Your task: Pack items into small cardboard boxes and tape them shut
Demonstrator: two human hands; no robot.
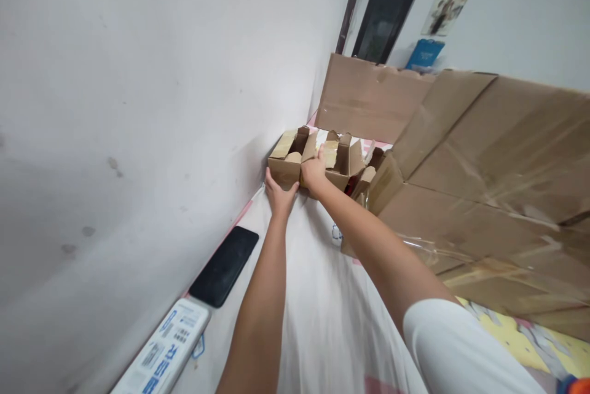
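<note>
Both my arms reach forward to a row of small open cardboard boxes against the wall. My left hand (279, 195) presses flat against the front of the nearest small box (284, 166), fingers stretched up. My right hand (314, 173) curls over the top edge between that box and its neighbour (342, 163), gripping the rim. The boxes' flaps stand open; I cannot see inside them.
A white wall runs along the left. A black phone (224, 265) and a white remote (163, 348) lie beside it on the pale sheet (322, 302). Large flattened cardboard cartons (483, 179) crowd the right. A dark door (385, 16) is at the back.
</note>
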